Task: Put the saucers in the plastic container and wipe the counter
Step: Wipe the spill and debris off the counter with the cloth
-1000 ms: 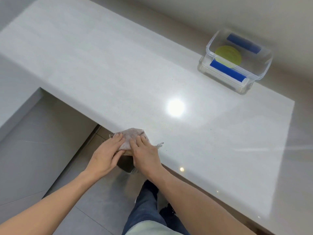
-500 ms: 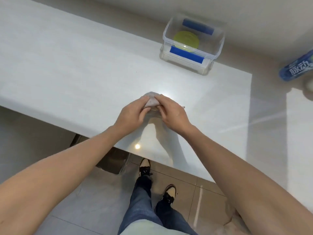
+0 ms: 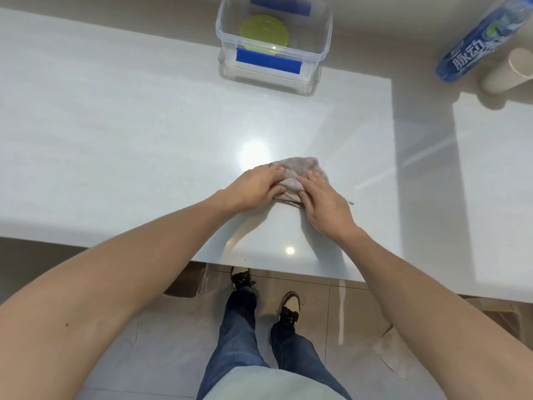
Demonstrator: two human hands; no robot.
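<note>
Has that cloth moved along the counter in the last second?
Yes. The cloth has gone from the counter's near edge inward, toward the plastic container.

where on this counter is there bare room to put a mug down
Widest bare patch: the counter left of the plastic container and of the cloth. A smaller strip lies between container and cloth. The cloth spot is taken by the left hand and right hand. The far right corner is crowded by the blue bottle and a pale cylinder.
</note>
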